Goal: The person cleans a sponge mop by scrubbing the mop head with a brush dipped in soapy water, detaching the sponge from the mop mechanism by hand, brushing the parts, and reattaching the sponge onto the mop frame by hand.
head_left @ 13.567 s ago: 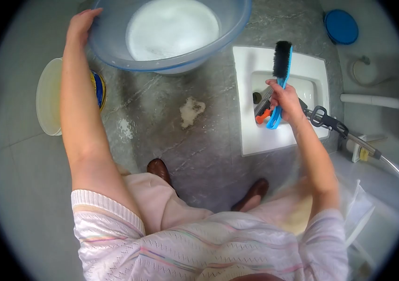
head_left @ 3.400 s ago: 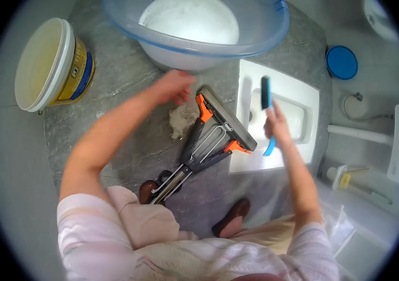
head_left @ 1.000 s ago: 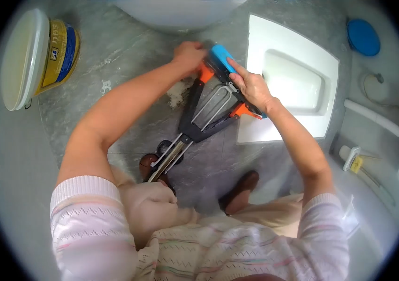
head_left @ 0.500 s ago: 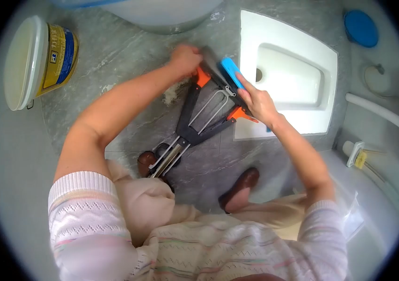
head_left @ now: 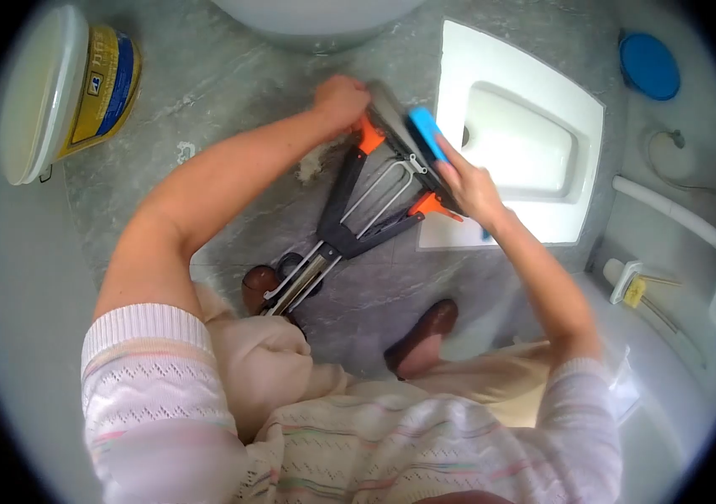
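Note:
A mop head (head_left: 391, 122) with a grey sponge strip, black folding arms and orange clips (head_left: 369, 136) lies tilted in front of me. Its metal rods and pole run down toward my feet. My left hand (head_left: 343, 102) is closed around the upper end of the mop head. My right hand (head_left: 474, 191) grips a long blue brush (head_left: 428, 133) laid along the sponge strip's right side. The brush's bristles are hidden, and its lower end peeks out below my palm. The lower orange clip (head_left: 435, 206) sits just left of my right hand.
A white squat toilet (head_left: 583, 172) is set in the grey floor (head_left: 232, 109) at right. A yellow-and-blue bucket (head_left: 97, 92) stands at left, a large pale tub (head_left: 316, 25) at the top. A blue round lid-like thing (head_left: 650, 65) and a white pipe (head_left: 668, 206) are along the right wall.
The blue brush and my right hand have shifted slightly right and down along the mop head. My left hand keeps its hold. The view has tilted a little, and the tub's blue rim is out of sight.

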The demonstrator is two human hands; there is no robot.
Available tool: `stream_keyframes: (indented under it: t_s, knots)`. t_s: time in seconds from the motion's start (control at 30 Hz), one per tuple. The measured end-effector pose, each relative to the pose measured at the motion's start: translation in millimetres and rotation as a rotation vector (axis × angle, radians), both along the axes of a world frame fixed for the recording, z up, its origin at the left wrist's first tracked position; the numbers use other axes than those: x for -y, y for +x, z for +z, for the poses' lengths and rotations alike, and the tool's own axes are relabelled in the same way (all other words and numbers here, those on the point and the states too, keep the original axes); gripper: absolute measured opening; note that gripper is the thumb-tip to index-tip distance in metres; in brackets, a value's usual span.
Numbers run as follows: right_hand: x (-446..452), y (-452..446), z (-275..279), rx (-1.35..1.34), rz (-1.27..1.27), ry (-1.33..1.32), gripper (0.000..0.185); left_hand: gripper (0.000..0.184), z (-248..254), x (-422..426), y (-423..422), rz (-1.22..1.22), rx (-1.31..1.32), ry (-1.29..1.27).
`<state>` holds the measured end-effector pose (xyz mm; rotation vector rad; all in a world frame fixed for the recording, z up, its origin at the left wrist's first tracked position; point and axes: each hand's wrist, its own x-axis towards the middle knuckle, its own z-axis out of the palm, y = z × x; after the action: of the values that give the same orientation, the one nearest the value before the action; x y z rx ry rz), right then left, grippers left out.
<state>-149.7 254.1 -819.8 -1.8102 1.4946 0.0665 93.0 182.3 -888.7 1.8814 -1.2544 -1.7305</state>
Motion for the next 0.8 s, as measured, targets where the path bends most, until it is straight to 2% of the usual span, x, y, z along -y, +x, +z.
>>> stream_keyframes:
  t_s: [0.03, 0.13, 0.2, 0.23, 0.3, 0.4, 0.5, 0.53, 0.63, 0.73, 0.8]
  knots:
    - [14, 21, -14, 0.053, 0.048, -0.117, 0.044, 0.023, 0, 2, 1, -0.004, -0.007, 0.009]
    - [56, 62, -31, 0.123, 0.074, -0.167, 0.043, 0.024, 12, -3, -1, 0.129, -0.023, 0.05]
    - [59, 64, -32, 0.156, 0.112, -0.197, 0.043, 0.026, 7, -5, -1, 0.108, -0.024, 0.064]
    - [46, 56, -17, 0.112, 0.047, -0.098, 0.045, 0.026, 7, -3, -1, 0.092, -0.03, 0.063]
    - [7, 11, -15, 0.092, 0.069, -0.157, 0.046, 0.027, 9, -2, -1, 0.052, -0.019, -0.011]
    - [-17, -30, 0, -0.092, -0.029, 0.091, 0.051, 0.029, 2, -4, -1, 0.01, -0.006, -0.034]
    - [1, -8, -5, 0.074, -0.176, -0.089, 0.054, 0.031, 1, -11, -1, 0.091, -0.036, -0.057]
    - [12, -1, -8, 0.083, -0.206, -0.053, 0.053, 0.031, 2, -16, 0, 0.14, -0.054, -0.063]
    - [25, 14, -11, 0.131, -0.359, 0.098, 0.048, 0.036, 9, -37, 11, 0.013, -0.047, -0.058]
    - [19, 2, -21, 0.219, -0.393, 0.161, 0.047, 0.041, 12, -53, 13, -0.128, 0.106, -0.155]
    - [17, 2, -20, 0.19, -0.395, 0.169, 0.045, 0.042, 21, -63, 12, -0.249, 0.065, 0.022]
